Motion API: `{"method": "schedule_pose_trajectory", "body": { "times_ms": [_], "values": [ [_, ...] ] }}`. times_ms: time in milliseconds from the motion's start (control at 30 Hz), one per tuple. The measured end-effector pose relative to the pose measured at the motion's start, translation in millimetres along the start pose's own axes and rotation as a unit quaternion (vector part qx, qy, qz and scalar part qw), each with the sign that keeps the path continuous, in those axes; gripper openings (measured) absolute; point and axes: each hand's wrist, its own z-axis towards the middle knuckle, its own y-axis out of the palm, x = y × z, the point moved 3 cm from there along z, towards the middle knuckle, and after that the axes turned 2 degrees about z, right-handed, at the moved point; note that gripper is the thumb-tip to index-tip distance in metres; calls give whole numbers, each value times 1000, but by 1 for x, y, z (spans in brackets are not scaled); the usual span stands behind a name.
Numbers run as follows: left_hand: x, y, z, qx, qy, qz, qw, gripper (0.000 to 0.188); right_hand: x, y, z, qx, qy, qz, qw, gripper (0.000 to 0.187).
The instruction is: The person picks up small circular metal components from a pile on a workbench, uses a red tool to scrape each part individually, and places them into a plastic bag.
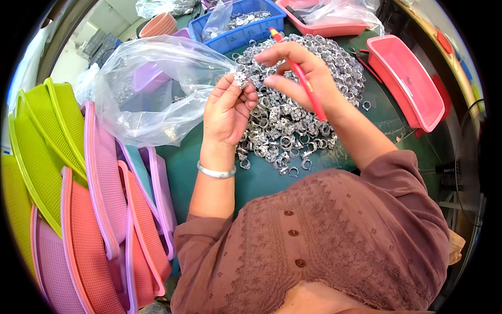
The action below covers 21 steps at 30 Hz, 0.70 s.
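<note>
Between the thumb and fingers of my left hand (pixel 228 111) is a silver ring (pixel 240 80) with a sparkling, flower-like top. My right hand (pixel 306 73) is just to its right, with thumb and forefinger apart and not touching the ring. A slim red pen (pixel 309 93) with a yellow band near its upper end lies across that hand, held in the crook of the thumb. Under and beyond both hands spreads a large heap of silver rings (pixel 285 125) on the dark green tabletop (pixel 209 175).
A clear plastic bag (pixel 157 112) lies left of the heap. Behind stand a blue bin (pixel 235 37) with small metal pieces and a pink tray (pixel 327 27). Red-handled pliers (pixel 370 68) and a pink basket (pixel 405 83) are at right. Stacked colored baskets (pixel 99 209) crowd the left.
</note>
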Motion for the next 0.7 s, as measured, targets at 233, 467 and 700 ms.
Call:
{"method": "schedule_pose_trajectory", "body": {
  "times_ms": [233,467,700],
  "values": [
    [11,9,-1,5,18,-1,1000,17,-1,31,12,-46,16,69,996,31],
    [17,-3,0,21,22,48,998,23,9,38,17,-2,25,96,995,26],
    [24,3,-1,69,37,68,995,24,14,39,21,10,5,61,998,26]
  ]
}}
